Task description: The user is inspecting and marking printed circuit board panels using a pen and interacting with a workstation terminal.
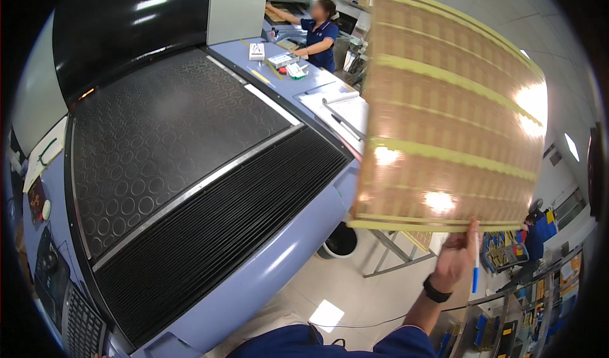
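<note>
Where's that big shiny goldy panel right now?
In the head view, the panel is held up on the right side, to the right of the black ribbed strip, with the person's right hand gripping its lower edge.

Panel (453,126), right half of the frame: copper-brown with faint fine banding, crossed by uneven-edged yellow-green stripes, bordered in yellow-green, and marked by bright white glare patches. Flat bed (171,130), left of centre: black, patterned with pale ring outlines. Ribbed strip (222,231), lower left to centre: black, with close parallel lines. Machine housing (269,263), lower centre: glossy lavender-blue. Pen (475,279), lower right: white and blue. Wristband (436,289), lower right: black. Co-worker's shirt (321,39), upper centre: navy.
</note>
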Available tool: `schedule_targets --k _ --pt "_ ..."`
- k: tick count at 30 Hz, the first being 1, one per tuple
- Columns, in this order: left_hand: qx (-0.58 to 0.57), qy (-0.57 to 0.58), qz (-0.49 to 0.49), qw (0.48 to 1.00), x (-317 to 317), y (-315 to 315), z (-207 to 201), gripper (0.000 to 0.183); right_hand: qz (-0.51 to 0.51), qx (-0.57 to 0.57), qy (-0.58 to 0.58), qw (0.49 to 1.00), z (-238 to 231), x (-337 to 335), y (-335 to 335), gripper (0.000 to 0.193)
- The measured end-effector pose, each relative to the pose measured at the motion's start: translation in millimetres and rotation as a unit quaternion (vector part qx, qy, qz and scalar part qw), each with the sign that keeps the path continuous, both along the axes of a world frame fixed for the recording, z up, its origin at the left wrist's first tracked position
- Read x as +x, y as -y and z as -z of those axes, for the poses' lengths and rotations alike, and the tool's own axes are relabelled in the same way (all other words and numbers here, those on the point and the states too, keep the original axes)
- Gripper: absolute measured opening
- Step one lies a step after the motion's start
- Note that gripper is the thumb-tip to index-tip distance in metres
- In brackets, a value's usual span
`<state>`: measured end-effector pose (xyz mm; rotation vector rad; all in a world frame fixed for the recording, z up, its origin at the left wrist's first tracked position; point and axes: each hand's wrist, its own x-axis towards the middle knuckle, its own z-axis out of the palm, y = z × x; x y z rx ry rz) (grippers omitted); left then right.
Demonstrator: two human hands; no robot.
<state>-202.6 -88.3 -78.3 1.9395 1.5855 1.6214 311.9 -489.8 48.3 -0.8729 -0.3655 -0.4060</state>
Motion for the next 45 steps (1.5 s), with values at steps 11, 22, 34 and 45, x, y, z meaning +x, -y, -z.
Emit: schedule_targets --k 11,22,34,45 --pt "-0.097 0.001 -0.013 0.995 -4 11 -2 0.034 -0.307 -0.018 -0.077 0.949 33 -69 -201 0.022" --pt "-0.095 0.088 -0.021 0.991 -11 9 9 0.016 -0.406 -0.045 -0.082 0.909 68 -47 -209 0.031" --pt "-0.009 0.085 -0.03 0.996 -10 5 14 0.019 -0.121 -0.442 0.038 0.888 107 -12 -159 0.028" --pt "0.027 0.155 -0.046 0.986 -14 6 21 0.017 -0.235 -0.194 0.07 0.95 14 70 -192 0.035"
